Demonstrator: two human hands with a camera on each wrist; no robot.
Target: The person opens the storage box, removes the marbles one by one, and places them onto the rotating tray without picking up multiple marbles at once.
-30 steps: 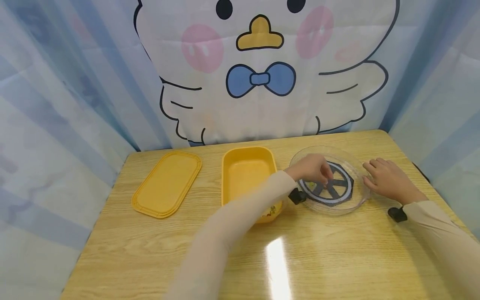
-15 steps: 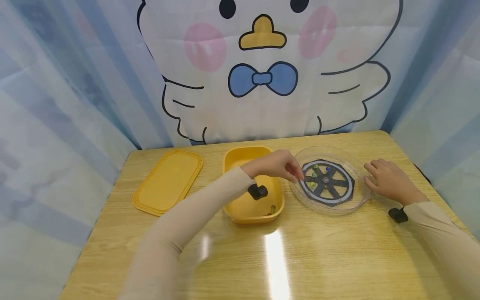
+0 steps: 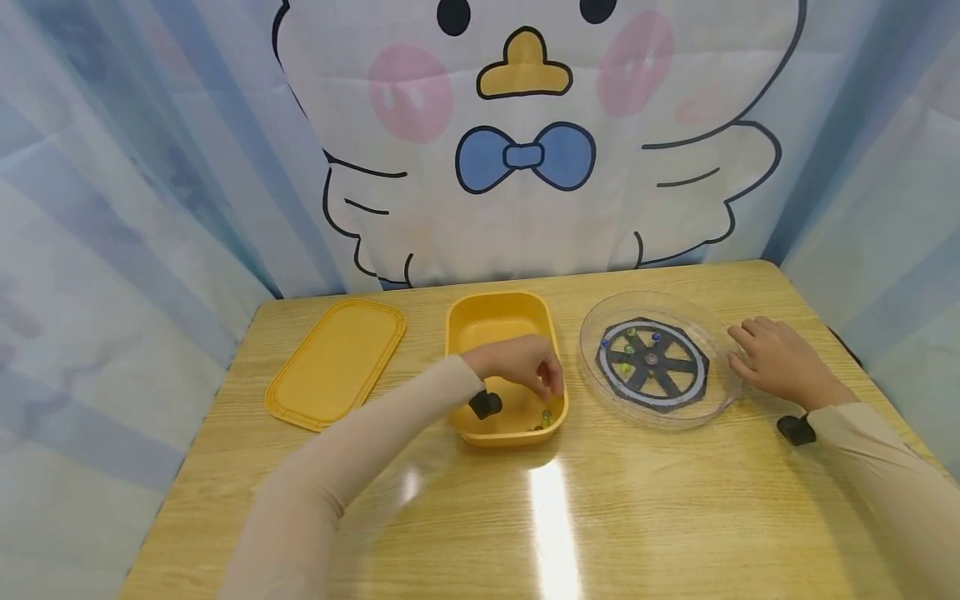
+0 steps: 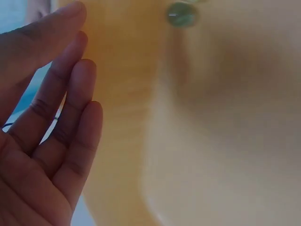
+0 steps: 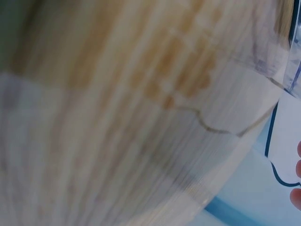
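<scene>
My left hand (image 3: 521, 365) reaches into a yellow plastic tub (image 3: 465, 433), its fingers pointing down above a few glass marbles (image 3: 547, 416) in the near right corner. In the left wrist view the left fingers (image 4: 84, 127) are loosely bent with nothing seen between them, and a green marble (image 4: 181, 14) lies apart from them. To the tub's right stands a round clear dish (image 3: 678, 421) with a dark spoked wheel pattern (image 3: 652, 360) and several green and blue marbles. My right hand (image 3: 780, 358) rests at the dish's right rim, fingers relaxed; only its fingertips (image 5: 297, 197) show in the right wrist view.
A flat yellow lid (image 3: 335, 365) lies left of the tub on the wooden table (image 3: 480, 525). Behind the table's far edge hangs a curtain (image 3: 517, 225) with a cartoon bird. Dark wrist cameras (image 3: 486, 404) sit under both wrists.
My left hand has moved left from over the dish, across the tub's rim and down into the tub. A blue marble now shows at the wheel pattern's left edge. The right hand stays put.
</scene>
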